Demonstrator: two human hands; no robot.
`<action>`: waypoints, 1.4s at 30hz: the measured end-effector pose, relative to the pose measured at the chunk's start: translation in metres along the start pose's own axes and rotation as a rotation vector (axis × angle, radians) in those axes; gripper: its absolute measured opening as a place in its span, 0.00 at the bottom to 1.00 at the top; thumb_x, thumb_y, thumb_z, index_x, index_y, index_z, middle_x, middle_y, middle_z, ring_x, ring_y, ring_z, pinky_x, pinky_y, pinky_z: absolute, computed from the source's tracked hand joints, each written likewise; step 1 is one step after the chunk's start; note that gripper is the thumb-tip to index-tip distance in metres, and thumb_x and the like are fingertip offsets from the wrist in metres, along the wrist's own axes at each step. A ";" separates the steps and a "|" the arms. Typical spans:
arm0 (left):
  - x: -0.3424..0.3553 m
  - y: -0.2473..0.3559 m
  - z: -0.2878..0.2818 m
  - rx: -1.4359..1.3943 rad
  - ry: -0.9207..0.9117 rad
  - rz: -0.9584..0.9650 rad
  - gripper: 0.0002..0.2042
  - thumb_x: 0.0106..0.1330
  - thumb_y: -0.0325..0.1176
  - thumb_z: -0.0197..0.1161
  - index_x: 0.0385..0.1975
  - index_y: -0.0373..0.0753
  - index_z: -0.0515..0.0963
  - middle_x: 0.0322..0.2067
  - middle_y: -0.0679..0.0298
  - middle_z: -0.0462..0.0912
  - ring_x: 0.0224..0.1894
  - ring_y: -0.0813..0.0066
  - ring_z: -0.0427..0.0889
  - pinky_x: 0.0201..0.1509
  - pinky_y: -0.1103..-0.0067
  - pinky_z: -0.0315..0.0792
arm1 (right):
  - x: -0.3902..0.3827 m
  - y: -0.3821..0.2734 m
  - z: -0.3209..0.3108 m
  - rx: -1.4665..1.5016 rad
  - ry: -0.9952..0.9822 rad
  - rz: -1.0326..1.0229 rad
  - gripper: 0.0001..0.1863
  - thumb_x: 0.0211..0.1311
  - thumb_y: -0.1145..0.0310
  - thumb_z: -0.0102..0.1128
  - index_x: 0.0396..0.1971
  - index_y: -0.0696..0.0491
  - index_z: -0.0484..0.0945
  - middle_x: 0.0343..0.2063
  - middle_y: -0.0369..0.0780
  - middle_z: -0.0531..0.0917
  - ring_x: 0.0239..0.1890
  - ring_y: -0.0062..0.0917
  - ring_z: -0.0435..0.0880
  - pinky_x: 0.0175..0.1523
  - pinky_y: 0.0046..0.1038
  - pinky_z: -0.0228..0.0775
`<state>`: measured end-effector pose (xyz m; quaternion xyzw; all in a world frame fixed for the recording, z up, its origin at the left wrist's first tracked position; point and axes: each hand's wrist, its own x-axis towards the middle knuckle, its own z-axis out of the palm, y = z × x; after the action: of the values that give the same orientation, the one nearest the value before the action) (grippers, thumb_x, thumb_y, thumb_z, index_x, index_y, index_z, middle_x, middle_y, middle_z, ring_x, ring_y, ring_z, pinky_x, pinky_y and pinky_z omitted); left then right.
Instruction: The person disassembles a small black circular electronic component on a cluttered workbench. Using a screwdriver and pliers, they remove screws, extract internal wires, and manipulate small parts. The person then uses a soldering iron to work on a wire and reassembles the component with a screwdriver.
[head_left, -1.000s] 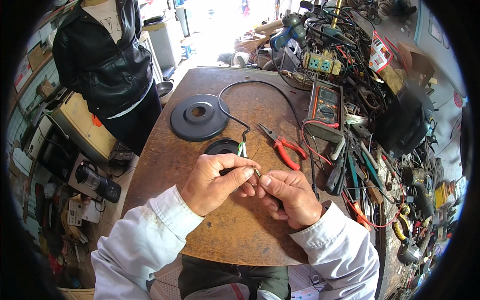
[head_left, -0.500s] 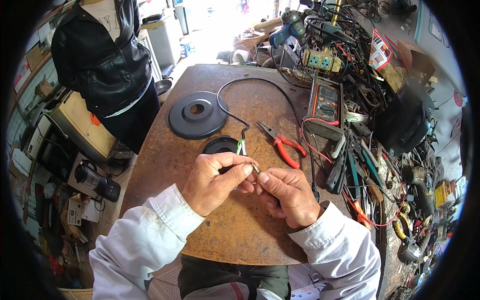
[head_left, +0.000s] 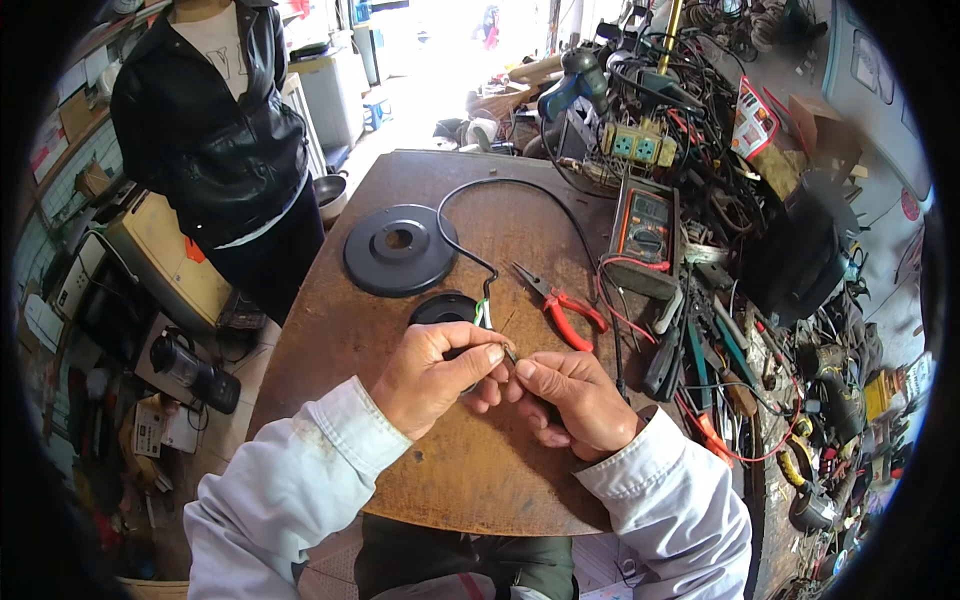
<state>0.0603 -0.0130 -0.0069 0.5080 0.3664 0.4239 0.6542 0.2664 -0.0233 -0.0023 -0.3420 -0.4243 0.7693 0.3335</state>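
My left hand [head_left: 435, 372] pinches a small metal piece [head_left: 510, 356] between thumb and forefinger, over the wooden table. My right hand [head_left: 577, 402] grips the same piece from the other side, its fingertips close to the left ones; the piece is too small to name exactly. Just beyond the left fingers, white and green wires [head_left: 483, 313] come out of the black cord [head_left: 545, 186], and their lower ends are hidden by that hand. A black round base [head_left: 440, 308] lies partly behind the left hand. Red-handled long-nose pliers [head_left: 565, 310] rest open beyond the right hand.
A larger black disc cover [head_left: 400, 272] lies on the far left of the table [head_left: 500, 470]. At right stand a multimeter [head_left: 645, 225] with red leads and a heap of hand tools [head_left: 715, 345]. A person in a black jacket [head_left: 215, 140] stands at far left.
The view has tilted slightly, so the table sits a little lower. Both hands stay together on the small metal piece, which has turned somewhat between the fingertips.
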 end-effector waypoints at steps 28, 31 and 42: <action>-0.001 0.002 0.004 0.308 -0.058 -0.007 0.11 0.72 0.32 0.62 0.45 0.31 0.82 0.30 0.67 0.81 0.24 0.85 0.76 0.23 0.87 0.65 | 0.004 0.009 -0.001 -0.816 0.382 -0.622 0.08 0.63 0.72 0.67 0.37 0.61 0.82 0.25 0.43 0.83 0.28 0.14 0.80 0.32 0.23 0.71; -0.001 0.006 0.005 0.288 -0.085 -0.069 0.16 0.74 0.39 0.58 0.48 0.30 0.80 0.31 0.64 0.82 0.26 0.83 0.77 0.24 0.86 0.65 | 0.005 0.009 -0.003 -0.808 0.395 -0.629 0.07 0.65 0.72 0.66 0.35 0.61 0.81 0.24 0.31 0.81 0.28 0.10 0.74 0.31 0.18 0.66; 0.001 0.003 0.001 0.018 -0.060 -0.022 0.30 0.77 0.55 0.46 0.55 0.27 0.73 0.35 0.55 0.83 0.31 0.77 0.80 0.26 0.86 0.67 | 0.010 0.007 -0.010 -1.049 0.586 -0.541 0.09 0.59 0.71 0.67 0.32 0.61 0.82 0.20 0.51 0.80 0.23 0.43 0.82 0.30 0.34 0.71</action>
<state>0.0606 -0.0122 -0.0035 0.5221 0.3561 0.3980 0.6650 0.2675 -0.0144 -0.0148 -0.5358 -0.7056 0.2244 0.4057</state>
